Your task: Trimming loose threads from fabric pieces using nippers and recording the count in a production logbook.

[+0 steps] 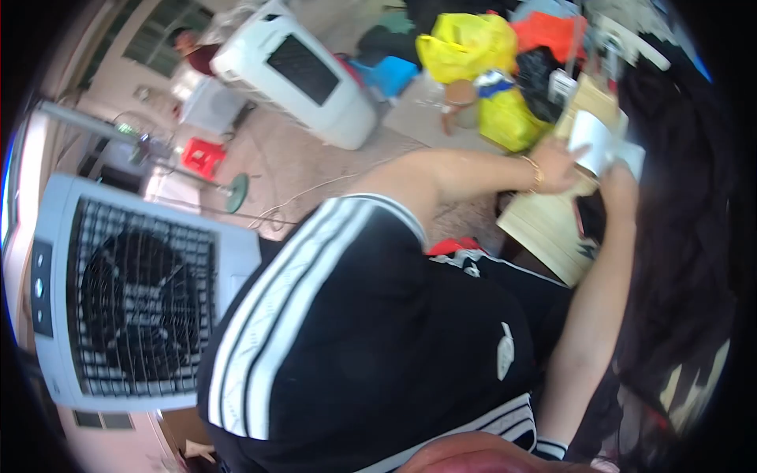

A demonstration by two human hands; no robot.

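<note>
White roll (593, 142) at 2 o'clock, being pinched by left hand (556, 167) and right hand (619, 185), hovering over board (544, 229); barely unrolled yet.

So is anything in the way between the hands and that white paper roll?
Nothing visible. The left hand and the right hand both already touch the white paper roll, held over the tan board.

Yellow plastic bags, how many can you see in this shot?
2. One yellow bag sits at the top of the pile, beside an orange bag. The second yellow bag lies lower, just left of the hands. Others may be hidden in the clutter.
</note>
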